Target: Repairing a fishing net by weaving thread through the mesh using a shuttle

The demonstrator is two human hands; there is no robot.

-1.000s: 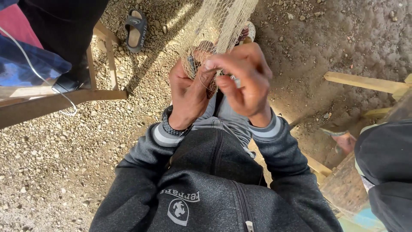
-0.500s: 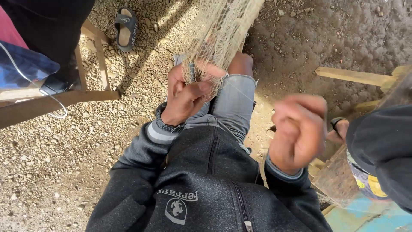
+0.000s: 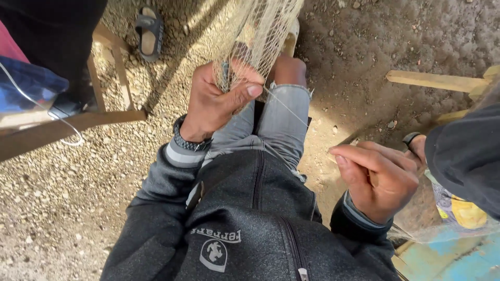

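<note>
A pale, fine-meshed net hangs down from the top of the view over my knees. My left hand pinches a bunched edge of the net between thumb and fingers. A thin thread runs taut from that pinch down to the right. My right hand is closed on the thread's far end, held low beside my right thigh; whether a needle sits in it is hidden by the fingers. I wear a dark grey zipped jacket and light jeans.
Gravel and dirt ground lies all around. A wooden frame with a white cord stands at left, a sandal at the top. Wooden slats lie at right. Another person's dark sleeve and hand sit at the right edge.
My right hand left the net where both hands worked together and pulled down and to the right, drawing the thread taut. My left hand kept its pinch on the net.
</note>
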